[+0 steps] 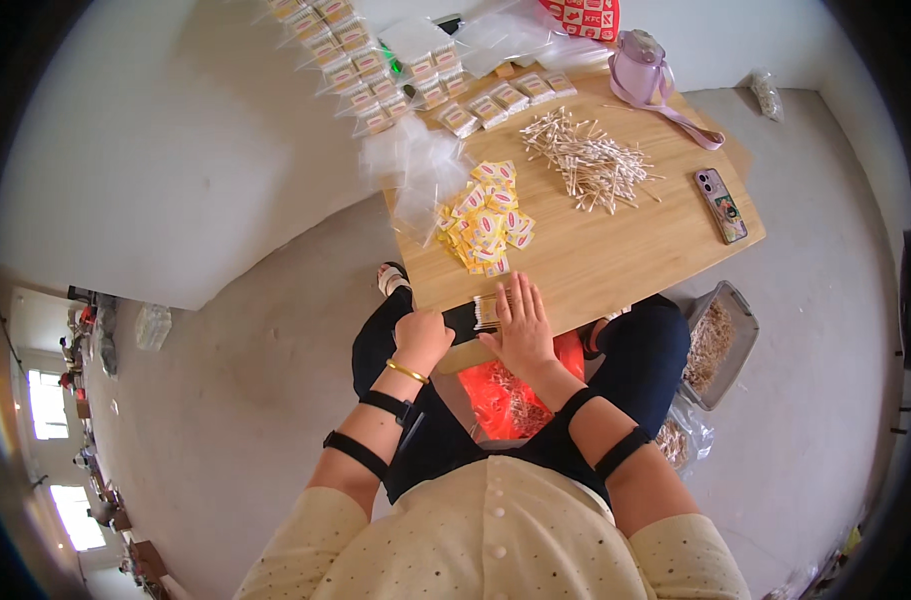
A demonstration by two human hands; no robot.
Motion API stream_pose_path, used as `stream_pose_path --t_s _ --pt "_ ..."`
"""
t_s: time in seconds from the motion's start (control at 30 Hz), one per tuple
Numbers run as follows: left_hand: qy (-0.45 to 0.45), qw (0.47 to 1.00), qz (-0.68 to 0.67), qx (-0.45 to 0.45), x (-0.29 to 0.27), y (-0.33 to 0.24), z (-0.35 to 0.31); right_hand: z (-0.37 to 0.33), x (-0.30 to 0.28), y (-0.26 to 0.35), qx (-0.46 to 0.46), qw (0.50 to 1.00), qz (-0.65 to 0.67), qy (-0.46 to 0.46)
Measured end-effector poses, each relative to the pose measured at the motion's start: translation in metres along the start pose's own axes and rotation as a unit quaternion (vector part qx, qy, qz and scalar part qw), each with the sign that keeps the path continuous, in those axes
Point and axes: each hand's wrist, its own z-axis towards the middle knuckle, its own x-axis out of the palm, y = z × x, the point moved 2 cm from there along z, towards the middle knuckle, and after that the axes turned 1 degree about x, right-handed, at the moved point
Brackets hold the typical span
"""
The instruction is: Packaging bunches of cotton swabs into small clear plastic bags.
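Note:
Flat and with fingers stretched out, my right hand (523,325) lies over a row of cotton swabs (485,311) at the table's near edge. The swabs' left part shows beside it; the rest is under the palm. My left hand (422,338) is closed at the left end of a black strip (461,320) next to the row; whatever its fingers hold is hidden. Beyond the hands lies a heap of small yellow and white printed cards (487,222). A loose pile of cotton swabs (590,160) sits farther right on the wooden table (615,255).
Clear plastic bags (415,165) lie at the table's left edge. Filled swab packs (510,97) line the back. A lilac bottle (639,68) and a phone (721,205) are at right. Below are a red bag (495,390) and a grey bin (745,340).

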Motion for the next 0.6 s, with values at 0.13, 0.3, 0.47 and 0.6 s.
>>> stream_pose_path --t_s 0.13,0.3,0.47,0.6 --pt "-0.023 0.999 -0.037 -0.029 0.002 0.002 -0.004 0.004 0.011 0.032 -0.029 0.996 -0.064 0.053" --pt "-0.033 0.982 -0.159 -0.094 0.006 0.011 -0.016 0.004 0.018 0.046 -0.055 0.994 -0.079 0.058" --pt "-0.067 0.981 -0.160 -0.089 0.008 0.010 -0.020 0.006 0.029 0.062 -0.088 0.994 -0.047 0.055" --pt "-0.130 0.978 -0.165 -0.018 0.004 0.022 -0.025 0.006 0.022 0.074 -0.086 0.994 -0.021 0.066"
